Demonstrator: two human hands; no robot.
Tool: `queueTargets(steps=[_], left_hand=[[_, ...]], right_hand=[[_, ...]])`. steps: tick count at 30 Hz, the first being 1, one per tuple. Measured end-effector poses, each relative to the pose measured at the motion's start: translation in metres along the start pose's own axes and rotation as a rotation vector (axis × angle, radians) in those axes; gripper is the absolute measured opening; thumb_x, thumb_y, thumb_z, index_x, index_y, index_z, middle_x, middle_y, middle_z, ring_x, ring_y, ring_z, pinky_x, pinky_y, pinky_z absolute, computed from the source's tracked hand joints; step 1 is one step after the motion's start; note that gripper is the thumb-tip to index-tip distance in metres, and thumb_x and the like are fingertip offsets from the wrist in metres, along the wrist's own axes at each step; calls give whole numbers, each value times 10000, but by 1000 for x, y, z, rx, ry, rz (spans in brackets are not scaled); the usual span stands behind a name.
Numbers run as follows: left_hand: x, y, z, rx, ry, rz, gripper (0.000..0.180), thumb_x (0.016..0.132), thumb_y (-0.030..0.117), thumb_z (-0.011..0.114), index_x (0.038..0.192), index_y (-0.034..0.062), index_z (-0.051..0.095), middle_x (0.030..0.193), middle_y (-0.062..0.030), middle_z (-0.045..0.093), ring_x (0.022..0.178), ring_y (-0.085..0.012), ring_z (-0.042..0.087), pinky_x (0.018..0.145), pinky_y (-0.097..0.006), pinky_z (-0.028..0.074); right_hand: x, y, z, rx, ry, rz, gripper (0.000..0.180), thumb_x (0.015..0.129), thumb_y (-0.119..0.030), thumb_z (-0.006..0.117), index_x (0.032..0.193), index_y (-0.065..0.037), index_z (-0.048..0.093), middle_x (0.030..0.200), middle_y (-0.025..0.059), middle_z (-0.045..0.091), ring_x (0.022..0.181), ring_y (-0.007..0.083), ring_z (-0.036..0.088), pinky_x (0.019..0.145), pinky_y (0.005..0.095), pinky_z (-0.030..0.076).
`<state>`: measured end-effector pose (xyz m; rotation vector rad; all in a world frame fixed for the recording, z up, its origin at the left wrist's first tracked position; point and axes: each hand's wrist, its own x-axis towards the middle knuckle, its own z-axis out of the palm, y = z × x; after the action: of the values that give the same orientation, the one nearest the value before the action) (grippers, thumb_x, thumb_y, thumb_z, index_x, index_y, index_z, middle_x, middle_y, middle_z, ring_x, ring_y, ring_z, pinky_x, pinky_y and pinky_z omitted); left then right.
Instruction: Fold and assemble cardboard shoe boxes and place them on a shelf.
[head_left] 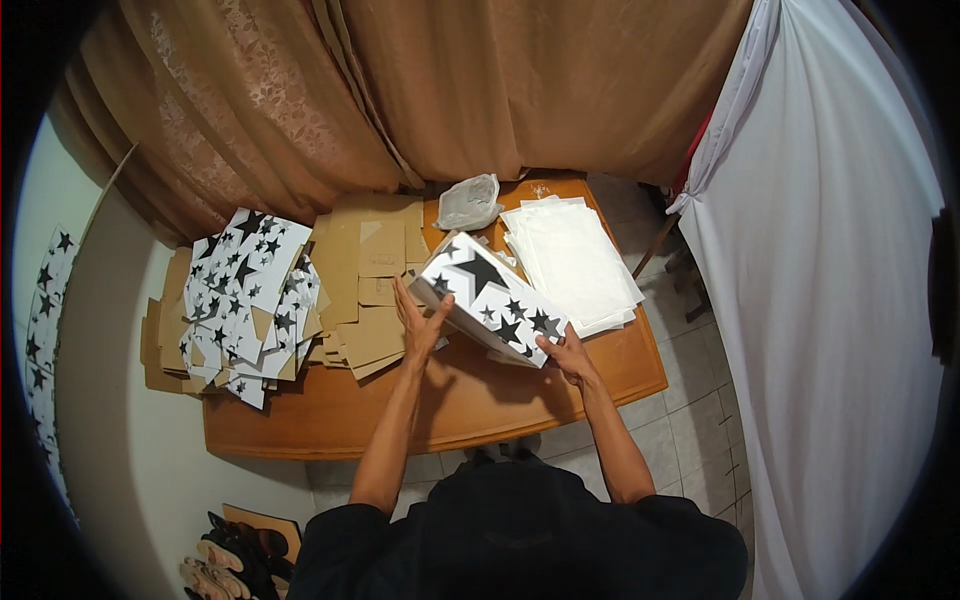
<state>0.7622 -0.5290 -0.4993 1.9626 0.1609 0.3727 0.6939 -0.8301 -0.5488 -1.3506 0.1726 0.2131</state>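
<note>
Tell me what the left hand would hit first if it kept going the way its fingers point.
Probably the star-printed box: the left hand already lies against its left end, fingers pointing up and right along it.

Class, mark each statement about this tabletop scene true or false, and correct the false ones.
1. Both hands are on a white box with black stars. True.
2. The left hand lies flat on the table, away from the box. False: it presses against the box's left end.
3. A stack of white sheets lies to the right of the box. True.
4. The wooden table stands before a blue curtain. False: the curtain is brown.
5. The right hand holds the box's lower right corner. True.
</note>
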Motion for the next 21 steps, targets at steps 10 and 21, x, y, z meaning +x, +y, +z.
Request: queueTargets(steps=[10, 21], left_hand=[[-9, 26, -49, -69, -196, 40, 631, 891, 358, 777, 1382, 12, 584, 1259, -171, 678, 1174, -258, 629, 1029, -365, 471], [-30, 30, -58, 145, -235, 152, 737, 817, 323, 813, 1429, 57, 500, 1196, -242, 668, 1118, -397, 614, 975, -482, 473]], right_hand=[[-20, -40, 1, -380, 17, -116, 726, 899, -351, 775, 1396, 19, 397, 1197, 203, 657, 1079, 237, 635, 910, 373, 530], [-17, -56, -10, -351, 219, 130, 877, 912, -487, 729, 1492, 4, 290, 1222, 279, 631, 1007, 278, 655, 782, 376, 556]])
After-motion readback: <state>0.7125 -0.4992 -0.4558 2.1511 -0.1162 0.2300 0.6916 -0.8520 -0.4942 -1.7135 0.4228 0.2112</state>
